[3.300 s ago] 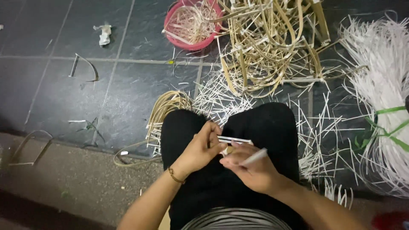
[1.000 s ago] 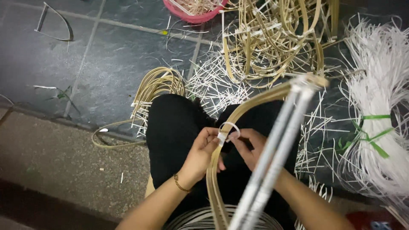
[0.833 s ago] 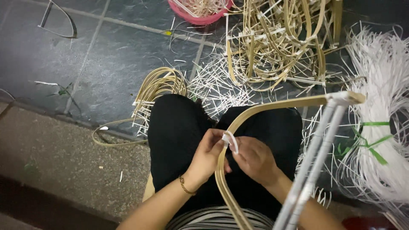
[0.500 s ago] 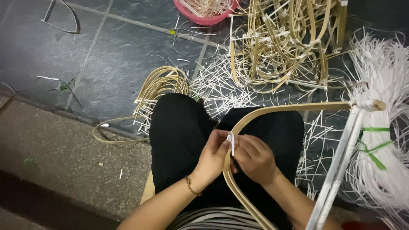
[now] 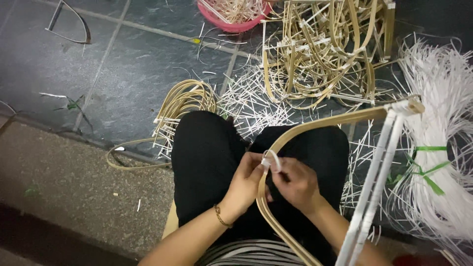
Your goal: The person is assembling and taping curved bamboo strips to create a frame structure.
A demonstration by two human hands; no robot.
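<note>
My left hand [image 5: 245,183] and my right hand [image 5: 295,182] meet over my lap in black trousers. Between them they pinch the bend of a curved bamboo frame [image 5: 325,124], where a white plastic strip [image 5: 272,158] loops around the cane. My left fingers press the frame from the left; my right fingers hold the strip's end. The frame arcs right to a corner [image 5: 409,106] tied to a straight white-wrapped bar [image 5: 374,182] that runs down to the bottom edge.
A heap of finished bamboo frames [image 5: 325,49] lies ahead on the dark tiles. A pink basin [image 5: 231,24] stands behind it. A bundle of long white strips [image 5: 443,148] with a green tie lies at right. Cut strip ends [image 5: 251,106] and bent canes [image 5: 185,101] litter the floor.
Earlier my hands held a short white strip with no frame. Over the last second the frame has swung rightward across my lap, its tied corner moving toward the white bundle.
</note>
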